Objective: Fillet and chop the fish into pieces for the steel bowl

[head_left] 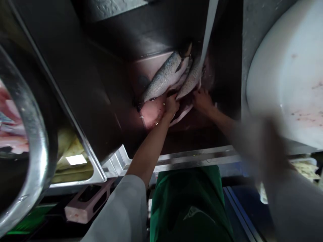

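Observation:
In the dark metal sink (106, 97), my left hand (172, 105) is closed round the lower end of a scaly fish (189, 80). My right hand (203, 101) is at the same fish's right side, its fingers curled at what looks like the slit belly; the fingertips are partly hidden. A stream of water (209, 28) falls from above onto this fish. Just left of it lies a second, silvery fish (163, 76), slanting and untouched by either hand. Reddish, bloody water covers the sink bottom around them.
A large white tub (285, 74) with red stains stands on the right. At far left is a round metal bowl (41, 151) with pale pink pieces of fish inside. The metal sink edge (196, 158) runs between the fish and my green apron (189, 201).

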